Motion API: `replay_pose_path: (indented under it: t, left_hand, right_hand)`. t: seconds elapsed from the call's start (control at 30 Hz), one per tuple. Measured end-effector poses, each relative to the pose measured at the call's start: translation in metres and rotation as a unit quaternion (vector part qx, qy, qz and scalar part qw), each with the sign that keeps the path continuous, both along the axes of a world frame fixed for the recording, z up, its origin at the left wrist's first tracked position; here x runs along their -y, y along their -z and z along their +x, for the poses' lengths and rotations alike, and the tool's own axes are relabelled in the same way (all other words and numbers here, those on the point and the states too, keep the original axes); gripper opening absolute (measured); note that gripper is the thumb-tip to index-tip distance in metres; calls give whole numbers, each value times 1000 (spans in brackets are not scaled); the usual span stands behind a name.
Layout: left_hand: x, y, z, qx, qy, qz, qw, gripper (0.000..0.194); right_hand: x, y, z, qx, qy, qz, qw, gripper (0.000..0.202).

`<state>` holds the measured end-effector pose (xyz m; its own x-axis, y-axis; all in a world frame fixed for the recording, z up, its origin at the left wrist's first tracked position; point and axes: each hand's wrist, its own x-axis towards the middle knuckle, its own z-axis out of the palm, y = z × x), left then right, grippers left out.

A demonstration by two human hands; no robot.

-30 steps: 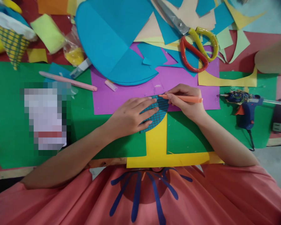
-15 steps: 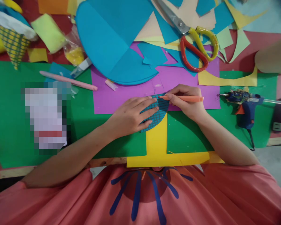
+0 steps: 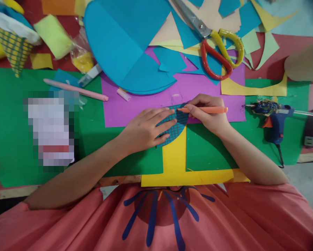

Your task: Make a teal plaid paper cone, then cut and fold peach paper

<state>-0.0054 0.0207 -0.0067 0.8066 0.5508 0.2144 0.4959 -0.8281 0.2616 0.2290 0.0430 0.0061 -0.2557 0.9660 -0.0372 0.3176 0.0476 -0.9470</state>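
So the person had their left hand (image 3: 147,128) laid flat, fingers a bit spread, over a curved blue paper piece (image 3: 181,120) marked with dark grid lines, most likely to stop it sliding around. That piece sat right in front of them, its upper part over a rectangular purple paper sheet (image 3: 232,108) and its lower edge over a flat yellow paper strip (image 3: 174,157). The right hand (image 3: 211,120) had a slim orange plastic pen (image 3: 216,110) pinched toward its tip, probably for better control, though I couldn't tell if the point was actually touching. The metal scissors with red and yellow handles (image 3: 206,33) lay further back and a dark blue plastic glue gun (image 3: 276,122) rested off to the right, presumably leaving both arms some elbow room.
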Motion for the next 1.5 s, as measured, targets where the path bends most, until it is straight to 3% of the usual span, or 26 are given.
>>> replay_pose_path:
  t: [0.13, 0.33, 0.5, 0.83, 1.07, 1.5]
  left_hand:
    - [0, 0, 0, -11, -6, -37, 999, 36]
    - [0, 0, 0, -3, -1, -21, 1000, 36]
    - [0, 0, 0, -9, -41, -51, 998, 37]
    - [1, 1, 1, 4, -52, 9, 999, 35]
    - [1, 0, 1, -2, -62, -52, 997, 37]
    - [1, 1, 1, -2, -76, 7, 997, 36]
  right_hand:
    - [-1, -2, 0, 15, -7, -1, 1000, 19]
    - [-2, -4, 1, 17, -9, -23, 1000, 18]
    - [-1, -2, 2, -29, 15, -19, 999, 19]
    - [1, 1, -1, -5, -5, -2, 1000, 24]
    - [-1, -2, 1, 25, -25, -3, 999, 24]
    - [0, 0, 0, -11, -10, -12, 1000, 28]
